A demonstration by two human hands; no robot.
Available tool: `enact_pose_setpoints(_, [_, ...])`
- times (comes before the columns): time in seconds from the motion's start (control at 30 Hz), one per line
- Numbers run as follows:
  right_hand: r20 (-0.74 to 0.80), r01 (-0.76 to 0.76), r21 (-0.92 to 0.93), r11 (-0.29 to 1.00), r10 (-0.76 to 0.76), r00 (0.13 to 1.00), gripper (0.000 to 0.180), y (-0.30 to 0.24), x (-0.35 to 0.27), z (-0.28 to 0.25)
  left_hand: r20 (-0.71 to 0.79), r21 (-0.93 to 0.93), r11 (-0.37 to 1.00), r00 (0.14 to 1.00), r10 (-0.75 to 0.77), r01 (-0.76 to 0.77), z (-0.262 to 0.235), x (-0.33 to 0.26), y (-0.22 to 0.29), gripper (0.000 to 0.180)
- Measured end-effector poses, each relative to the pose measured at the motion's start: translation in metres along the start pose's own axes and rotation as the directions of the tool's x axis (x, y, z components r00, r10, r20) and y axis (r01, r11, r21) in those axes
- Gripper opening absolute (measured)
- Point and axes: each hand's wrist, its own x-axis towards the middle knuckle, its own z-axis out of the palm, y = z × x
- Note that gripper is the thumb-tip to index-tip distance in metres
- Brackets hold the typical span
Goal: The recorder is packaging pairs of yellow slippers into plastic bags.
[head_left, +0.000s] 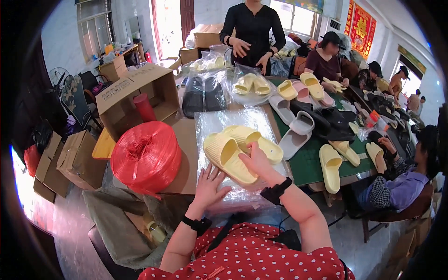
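A pair of pale yellow slippers lies in front of me over a stack of clear plastic bags (210, 126). The nearer slipper (223, 151) has a ribbed strap, and the other slipper (271, 150) rests just behind it. My right hand (259, 163) grips the nearer slipper at its sole, between the two; some of its fingers are hidden. Flat on the bags, with fingers spread, my left hand (209, 187) sits beside the nearer slipper and holds nothing.
To the left stand a big roll of red plastic twine (145, 156) and an open cardboard box (163, 93). Bagged black slippers (204, 95) lie beyond the bags. More loose slippers (330, 168) cover the green table at right. Co-workers (254, 32) stand and sit around it.
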Motion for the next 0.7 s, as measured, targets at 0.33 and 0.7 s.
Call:
enact_pose_setpoints(0.33, [0.131, 0.079, -0.442, 0.894, -0.024, 0.991, 0.051, 0.02, 0.02, -0.008, 0.029, -0.012, 1.0, 0.999, -0.015, 0.015, -0.002, 0.002, 0.0, 0.066])
enact_pose_setpoints(0.7, [0.03, 0.254, -0.62, 0.742, -0.301, 0.953, 0.039, 0.005, 0.011, -0.01, 0.044, -0.002, 1.0, 0.999, -0.019, 0.019, -0.002, 0.002, 0.001, 0.065])
